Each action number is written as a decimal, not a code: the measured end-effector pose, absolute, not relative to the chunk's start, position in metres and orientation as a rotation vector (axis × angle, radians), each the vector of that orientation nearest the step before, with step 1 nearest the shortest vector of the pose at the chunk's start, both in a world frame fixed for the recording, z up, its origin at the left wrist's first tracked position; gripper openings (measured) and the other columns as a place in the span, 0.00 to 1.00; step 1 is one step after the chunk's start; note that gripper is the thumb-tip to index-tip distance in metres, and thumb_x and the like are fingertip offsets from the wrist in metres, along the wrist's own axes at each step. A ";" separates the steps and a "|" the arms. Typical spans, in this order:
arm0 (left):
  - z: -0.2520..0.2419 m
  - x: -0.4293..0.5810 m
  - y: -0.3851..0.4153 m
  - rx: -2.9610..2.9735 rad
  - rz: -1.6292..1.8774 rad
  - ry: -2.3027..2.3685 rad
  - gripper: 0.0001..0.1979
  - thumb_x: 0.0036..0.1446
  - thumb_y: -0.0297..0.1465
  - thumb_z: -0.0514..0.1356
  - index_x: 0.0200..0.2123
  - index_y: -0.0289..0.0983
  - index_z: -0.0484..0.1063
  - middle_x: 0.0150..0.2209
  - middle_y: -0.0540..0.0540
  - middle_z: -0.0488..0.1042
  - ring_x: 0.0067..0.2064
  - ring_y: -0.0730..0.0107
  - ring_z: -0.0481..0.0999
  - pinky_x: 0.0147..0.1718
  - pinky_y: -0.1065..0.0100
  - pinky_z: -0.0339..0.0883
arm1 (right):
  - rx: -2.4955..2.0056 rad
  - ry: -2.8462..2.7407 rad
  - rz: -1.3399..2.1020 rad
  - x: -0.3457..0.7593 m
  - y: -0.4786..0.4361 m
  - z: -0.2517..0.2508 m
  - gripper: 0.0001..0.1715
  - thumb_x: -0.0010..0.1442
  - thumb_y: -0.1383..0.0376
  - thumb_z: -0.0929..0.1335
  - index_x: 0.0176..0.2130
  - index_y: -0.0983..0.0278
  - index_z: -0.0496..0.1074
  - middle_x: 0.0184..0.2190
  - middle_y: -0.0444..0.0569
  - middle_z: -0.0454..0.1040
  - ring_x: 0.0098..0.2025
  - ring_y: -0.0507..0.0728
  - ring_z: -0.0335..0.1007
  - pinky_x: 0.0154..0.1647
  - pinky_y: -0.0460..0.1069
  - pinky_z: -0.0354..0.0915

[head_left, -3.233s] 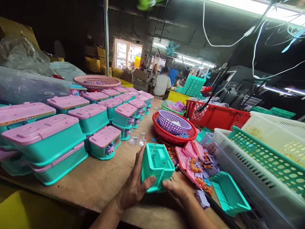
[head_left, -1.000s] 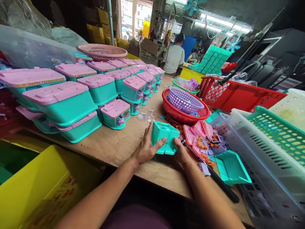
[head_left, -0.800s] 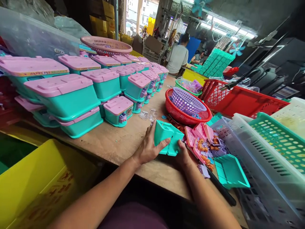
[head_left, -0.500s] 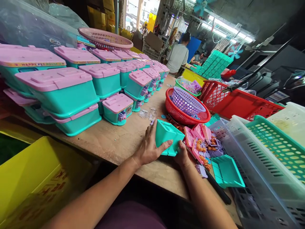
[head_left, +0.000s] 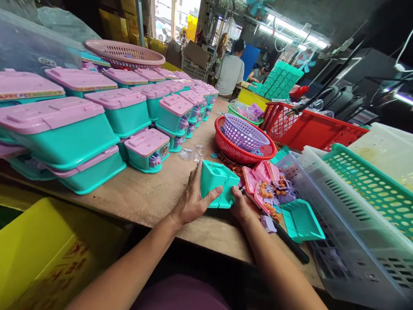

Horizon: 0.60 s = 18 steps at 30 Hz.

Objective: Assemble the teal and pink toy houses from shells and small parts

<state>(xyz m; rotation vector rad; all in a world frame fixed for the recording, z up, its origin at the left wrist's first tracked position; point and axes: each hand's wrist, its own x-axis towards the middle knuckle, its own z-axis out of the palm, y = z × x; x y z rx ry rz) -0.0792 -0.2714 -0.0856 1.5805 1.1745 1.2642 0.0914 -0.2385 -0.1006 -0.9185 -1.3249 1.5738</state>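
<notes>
A turquoise plastic box (head_left: pixel 214 185) is held tilted above the front of the wooden table. My left hand (head_left: pixel 196 196) grips it from the left, its thumb across the near face. On the opposite side, my right hand (head_left: pixel 239 204) holds the near right corner; some of its fingers are hidden. To the right lie pink trays with small orange-brown figures (head_left: pixel 266 189), a lilac piece (head_left: pixel 267 224) and an empty turquoise tray (head_left: pixel 302 220). A tool with a black handle (head_left: pixel 290 241) lies beside them. Clear plastic pieces (head_left: pixel 193 154) rest just beyond the box.
Pink-lidded turquoise boxes (head_left: pixel 54 116) stand stacked along the left. A red basket (head_left: pixel 245 148) with a purple basket (head_left: pixel 245 131) sits beyond my hands. Clear crates (head_left: pixel 348 215) line the right; a yellow carton (head_left: pixel 41 249) stands lower left. People (head_left: pixel 229 73) are in the background.
My view has turned slightly right, so the scene sits further left. Both hands keep their hold on the turquoise box, with little visible change in its tilt.
</notes>
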 end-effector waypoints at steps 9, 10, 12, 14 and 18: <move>-0.084 -0.080 -0.272 1.607 1.253 1.159 0.43 0.61 0.48 0.57 0.71 0.39 0.42 0.70 0.37 0.49 0.71 0.50 0.48 0.69 0.52 0.44 | -0.837 -1.322 1.607 0.093 -0.236 -0.103 0.47 0.49 0.39 0.69 0.60 0.59 0.67 0.55 0.52 0.75 0.61 0.68 0.67 0.62 0.63 0.63; -0.084 -0.080 -0.272 1.609 1.249 1.162 0.43 0.61 0.49 0.57 0.71 0.39 0.41 0.70 0.37 0.48 0.71 0.50 0.47 0.69 0.52 0.43 | -0.819 -1.331 1.607 0.093 -0.235 -0.103 0.46 0.50 0.39 0.69 0.60 0.59 0.67 0.55 0.51 0.75 0.61 0.68 0.66 0.62 0.63 0.63; -0.084 -0.080 -0.272 1.621 1.242 1.169 0.43 0.61 0.49 0.56 0.71 0.38 0.41 0.71 0.37 0.46 0.72 0.51 0.46 0.70 0.52 0.43 | -0.785 -1.333 1.631 0.093 -0.236 -0.104 0.46 0.51 0.39 0.68 0.61 0.59 0.66 0.55 0.51 0.75 0.62 0.67 0.66 0.62 0.63 0.63; -0.085 -0.079 -0.272 1.638 1.234 1.179 0.43 0.62 0.49 0.55 0.71 0.38 0.41 0.71 0.37 0.45 0.72 0.51 0.45 0.70 0.51 0.42 | -0.765 -1.325 1.660 0.092 -0.236 -0.103 0.46 0.52 0.40 0.68 0.62 0.58 0.65 0.56 0.50 0.74 0.62 0.67 0.66 0.63 0.62 0.62; -0.086 -0.079 -0.272 1.661 1.197 1.214 0.43 0.62 0.49 0.56 0.71 0.39 0.38 0.71 0.36 0.46 0.71 0.49 0.47 0.69 0.49 0.44 | -0.750 -1.326 1.651 0.092 -0.237 -0.104 0.45 0.52 0.40 0.69 0.62 0.58 0.65 0.56 0.50 0.74 0.63 0.67 0.65 0.63 0.62 0.62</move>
